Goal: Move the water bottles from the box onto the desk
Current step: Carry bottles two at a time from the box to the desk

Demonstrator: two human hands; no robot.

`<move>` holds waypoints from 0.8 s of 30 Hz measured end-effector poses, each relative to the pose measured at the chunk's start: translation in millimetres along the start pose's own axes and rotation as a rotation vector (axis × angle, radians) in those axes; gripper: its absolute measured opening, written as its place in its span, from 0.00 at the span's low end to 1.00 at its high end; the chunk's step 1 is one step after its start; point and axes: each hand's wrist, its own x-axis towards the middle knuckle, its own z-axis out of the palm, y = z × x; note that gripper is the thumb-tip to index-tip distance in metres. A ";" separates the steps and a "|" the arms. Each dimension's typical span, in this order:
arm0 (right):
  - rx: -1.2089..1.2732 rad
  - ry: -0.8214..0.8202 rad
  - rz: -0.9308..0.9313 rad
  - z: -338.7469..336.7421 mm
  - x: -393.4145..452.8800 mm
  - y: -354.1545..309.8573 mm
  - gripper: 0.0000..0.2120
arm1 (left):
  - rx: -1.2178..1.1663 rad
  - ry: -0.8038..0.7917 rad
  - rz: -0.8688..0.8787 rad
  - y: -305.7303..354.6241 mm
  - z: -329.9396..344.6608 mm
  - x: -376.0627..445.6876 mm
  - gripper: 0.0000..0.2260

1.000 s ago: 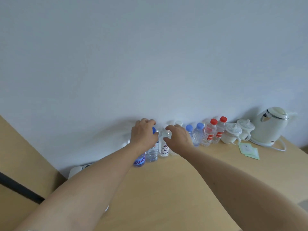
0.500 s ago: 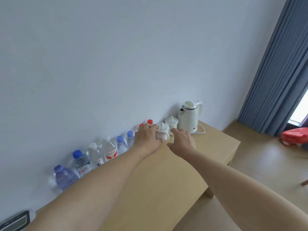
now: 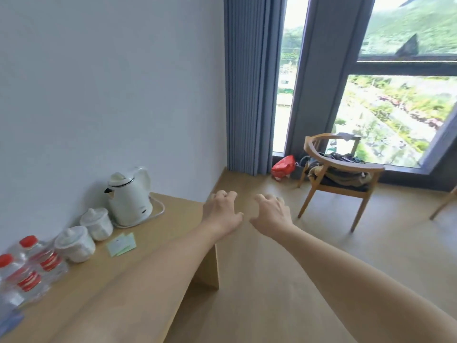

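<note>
Now both hands are leaving the water bottles (image 3: pixel 29 268), left hand (image 3: pixel 220 211) and right hand (image 3: pixel 272 214) hanging past the surface (image 3: pixel 153 238) edge, fingers loosely curled, holding nothing, bottles standing far left by the wall.

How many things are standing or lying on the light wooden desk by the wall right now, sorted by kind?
Clear plastic water bottles with red caps and red labels: 2
White lidded ceramic cups: 2
White electric kettle: 1
Pale green paper cards: 2
Total: 7
A blurred blue and clear shape at the left edge may be another bottle; not counted.
</note>
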 end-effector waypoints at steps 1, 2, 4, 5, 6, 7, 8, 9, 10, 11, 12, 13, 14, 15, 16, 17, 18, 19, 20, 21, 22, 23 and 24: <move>-0.004 0.008 0.040 -5.6 2.4 20.3 0.27 | 0.000 -0.017 0.041 20.1 9.7 10.1 0.27; -0.007 0.016 0.082 -10.7 4.6 39.7 0.28 | 0.003 -0.034 0.081 39.3 18.6 19.9 0.27; -0.005 0.032 0.173 -18.8 8.4 79.8 0.28 | 0.007 -0.074 0.158 78.2 36.3 39.8 0.27; 0.002 0.039 0.220 -21.6 10.2 99.1 0.27 | 0.002 -0.092 0.192 96.4 44.8 49.6 0.27; 0.010 0.043 0.268 -23.8 11.5 118.2 0.27 | -0.007 -0.109 0.223 114.3 53.9 59.8 0.27; 0.018 0.047 0.317 -25.7 12.6 137.4 0.28 | -0.020 -0.128 0.252 132.0 63.8 70.6 0.27; 0.025 0.053 0.366 -27.4 13.8 156.7 0.29 | -0.034 -0.149 0.280 149.4 73.9 81.8 0.27; 0.027 0.063 0.412 -28.9 15.8 175.1 0.29 | -0.044 -0.170 0.311 166.0 84.1 93.6 0.26; 0.027 0.073 0.458 -31.0 18.7 194.3 0.29 | -0.051 -0.189 0.346 183.3 94.9 106.6 0.25; 0.025 0.081 0.503 -34.0 22.6 213.6 0.29 | -0.060 -0.209 0.379 200.9 106.0 120.1 0.25; 0.021 0.091 0.546 -37.9 27.9 233.6 0.29 | -0.068 -0.231 0.412 219.4 117.4 134.8 0.26; 0.014 0.098 0.580 -42.6 33.5 252.5 0.29 | -0.067 -0.250 0.447 237.4 127.4 149.0 0.27; 0.008 0.102 0.614 -47.7 39.9 270.4 0.29 | -0.057 -0.263 0.487 255.2 137.1 163.2 0.27; 0.002 0.104 0.655 -53.9 48.2 289.9 0.29 | -0.047 -0.274 0.535 275.6 147.4 179.7 0.27; -0.002 0.104 0.694 -60.4 56.2 307.0 0.29 | -0.048 -0.284 0.573 294.7 156.0 195.0 0.27; -0.003 0.107 0.733 -67.1 64.4 323.1 0.29 | -0.056 -0.298 0.606 313.6 163.3 210.0 0.27; -0.003 0.113 0.770 -73.8 73.3 339.6 0.28 | -0.065 -0.314 0.639 333.3 170.6 225.8 0.26; -0.001 0.117 0.805 -80.2 82.3 355.1 0.29 | -0.068 -0.330 0.673 352.8 177.6 240.9 0.26; 0.000 0.121 0.837 -86.9 91.2 370.5 0.30 | -0.069 -0.345 0.706 372.0 184.7 255.9 0.27; 0.001 0.125 0.869 -93.7 99.3 385.3 0.30 | -0.073 -0.359 0.737 390.7 192.2 270.3 0.27; 0.003 0.132 0.900 -100.3 106.0 399.7 0.31 | -0.079 -0.372 0.765 408.9 199.3 283.3 0.28; 0.004 0.142 0.930 -106.6 111.7 414.2 0.31 | -0.086 -0.384 0.790 427.2 206.4 295.3 0.28; 0.004 0.154 0.960 -112.0 116.3 428.6 0.31 | -0.090 -0.397 0.809 444.5 213.6 305.8 0.27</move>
